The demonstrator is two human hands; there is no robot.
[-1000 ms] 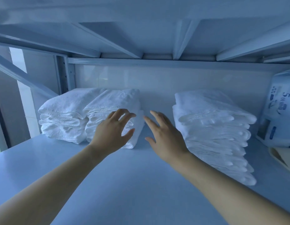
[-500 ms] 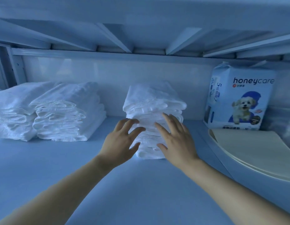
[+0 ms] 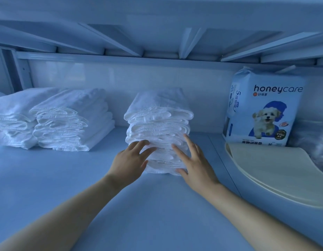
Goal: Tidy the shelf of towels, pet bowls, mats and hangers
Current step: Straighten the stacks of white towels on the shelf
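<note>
1. The middle towel stack (image 3: 158, 131) stands on the shelf (image 3: 66, 178), well apart from the two towel piles (image 3: 70, 122) on the left and from the pet-pad pack (image 3: 264, 109) on the right
2. The left hand (image 3: 129, 161) lies flat on the stack's front face near its left corner; the right hand (image 3: 195, 164) touches the front near the right corner; both have loosely spread fingers and grasp nothing
3. The stack lies straight ahead of both hands; its long axis runs away from the person toward the back wall; neither hand is clearly nearer
4. Likely next: squaring or pushing the stack; uneven pressure could skew the lower folds
5. Cream mats (image 3: 273, 169) lie just right of the right forearm
</note>
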